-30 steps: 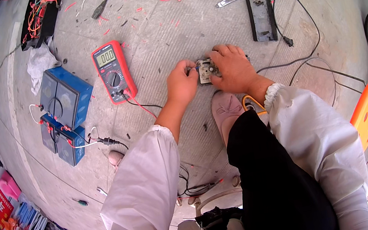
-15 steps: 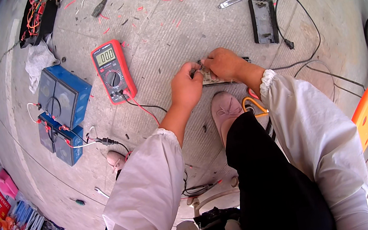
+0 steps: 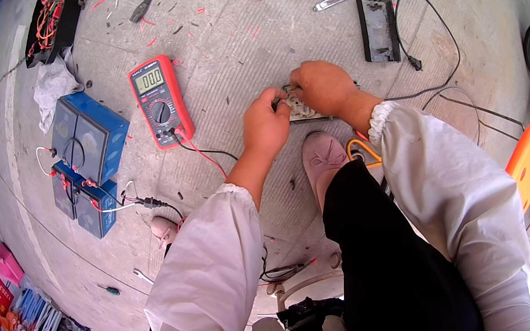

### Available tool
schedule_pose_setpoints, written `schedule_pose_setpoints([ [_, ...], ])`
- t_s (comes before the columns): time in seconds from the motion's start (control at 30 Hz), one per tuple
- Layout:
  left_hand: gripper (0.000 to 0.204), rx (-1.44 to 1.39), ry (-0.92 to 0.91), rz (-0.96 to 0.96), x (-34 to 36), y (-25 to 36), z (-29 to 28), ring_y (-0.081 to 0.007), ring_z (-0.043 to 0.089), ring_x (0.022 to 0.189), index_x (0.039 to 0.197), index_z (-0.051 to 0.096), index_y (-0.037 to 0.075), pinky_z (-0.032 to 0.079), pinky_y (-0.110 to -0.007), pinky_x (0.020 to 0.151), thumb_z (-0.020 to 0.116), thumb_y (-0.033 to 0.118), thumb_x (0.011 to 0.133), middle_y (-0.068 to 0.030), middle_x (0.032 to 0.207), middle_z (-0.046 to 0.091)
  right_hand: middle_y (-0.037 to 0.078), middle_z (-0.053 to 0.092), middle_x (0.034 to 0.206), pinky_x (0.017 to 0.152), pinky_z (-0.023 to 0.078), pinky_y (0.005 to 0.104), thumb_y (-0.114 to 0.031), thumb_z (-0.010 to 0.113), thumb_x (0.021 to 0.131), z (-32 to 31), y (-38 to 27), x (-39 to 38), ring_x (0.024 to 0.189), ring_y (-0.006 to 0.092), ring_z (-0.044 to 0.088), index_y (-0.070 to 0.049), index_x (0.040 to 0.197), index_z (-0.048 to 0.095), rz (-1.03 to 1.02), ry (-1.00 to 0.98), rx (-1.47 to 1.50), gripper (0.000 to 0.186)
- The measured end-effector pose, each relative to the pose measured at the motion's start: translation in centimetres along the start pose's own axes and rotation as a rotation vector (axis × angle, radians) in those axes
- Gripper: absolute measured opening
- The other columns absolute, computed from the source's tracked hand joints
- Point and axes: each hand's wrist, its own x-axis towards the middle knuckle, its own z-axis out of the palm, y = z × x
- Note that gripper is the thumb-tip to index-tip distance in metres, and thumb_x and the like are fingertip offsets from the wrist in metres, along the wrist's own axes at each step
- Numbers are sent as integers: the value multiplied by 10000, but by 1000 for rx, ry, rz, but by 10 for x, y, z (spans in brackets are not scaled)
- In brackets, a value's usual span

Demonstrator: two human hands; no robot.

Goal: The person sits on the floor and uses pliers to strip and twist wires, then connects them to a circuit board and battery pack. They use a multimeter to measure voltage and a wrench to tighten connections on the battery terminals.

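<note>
- Left hand (image 3: pixel 266 123) and right hand (image 3: pixel 324 87) nearly meet over a small open unit (image 3: pixel 303 113), fingertips close together; whether they grip it, I cannot tell.
- This unit lies at twelve o'clock from the pink shoe (image 3: pixel 324 155), seemingly so both hands reach it.
- Red multimeter (image 3: pixel 175 100), nearer nine o'clock from the unit, faces the wearer, likely for easy reading.
- Black case (image 3: pixel 380 31), at two o'clock, sits apart, perhaps leaving elbow room.
</note>
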Motion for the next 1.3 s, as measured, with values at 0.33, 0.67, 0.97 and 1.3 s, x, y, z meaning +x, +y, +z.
schedule_pose_setpoints([
  [0.33, 172, 41, -25, -15, -1, 7, -2, -314, 618, 662, 999, 651, 62, 475, -404, 630, 600, 146, 859, -191, 768, 643, 141, 631, 980, 733, 544, 429, -103, 629, 792, -4, -12, -3, 867, 336, 663, -54, 887, 672, -19, -18, -149, 115],
  [0.67, 175, 98, -22, -16, -2, 16, -1, -381, 641, 778, 973, 661, 61, 487, -452, 696, 578, 174, 868, -210, 816, 661, 129, 611, 997, 737, 545, 422, -49, 637, 764, -3, -14, -2, 927, 317, 653, -70, 902, 660, -131, -23, -203, 142],
  [0.97, 144, 85, 22, 27, 2, 10, -1, -391, 619, 809, 947, 645, 48, 482, -466, 722, 569, 138, 864, -210, 843, 639, 148, 617, 996, 742, 539, 438, -82, 628, 785, -1, -7, -3, 898, 343, 651, -60, 897, 660, -83, 54, -108, 118],
  [1.3, 132, 165, 99, 162, 2, 7, 2, -394, 587, 869, 941, 651, 39, 480, -451, 765, 585, 68, 831, -220, 937, 586, 131, 628, 972, 744, 544, 414, -98, 630, 790, 3, -15, -1, 921, 318, 647, -69, 892, 658, -125, 25, -255, 110],
])
